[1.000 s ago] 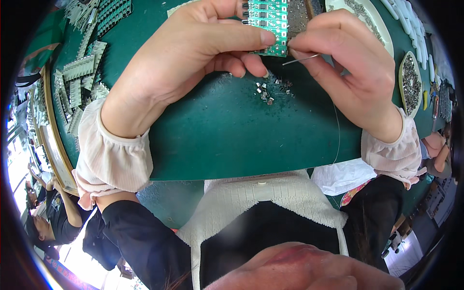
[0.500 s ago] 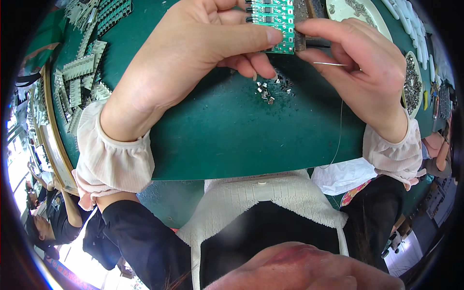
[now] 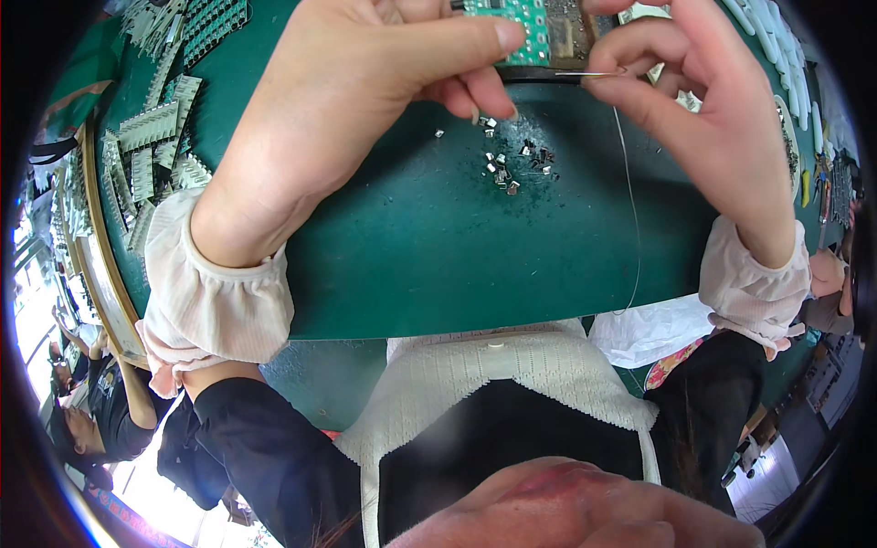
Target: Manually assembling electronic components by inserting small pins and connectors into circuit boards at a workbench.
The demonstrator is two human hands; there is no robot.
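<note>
My left hand grips a green circuit board at the top of the view, its thumb lying across the face and the other fingers beneath. Just right of the board, my right hand pinches a thin silvery wire between thumb and finger. The wire's short straight end points left, toward the board's lower corner; its long tail hangs down to the table's front edge. Behind the board sits a worn brownish block. Several tiny shiny metal pieces lie scattered on the green table below the hands.
Several pale board strips are heaped at the left, near a larger green panel. White tubes lie far right, above a dish of small metal parts. Another person sits at lower left. White plastic lies by my lap.
My right hand has drawn back from the board's edge and turned, bringing the wire's end to the lower corner. The board has shifted up and slightly left. Another metal piece shows on the table.
</note>
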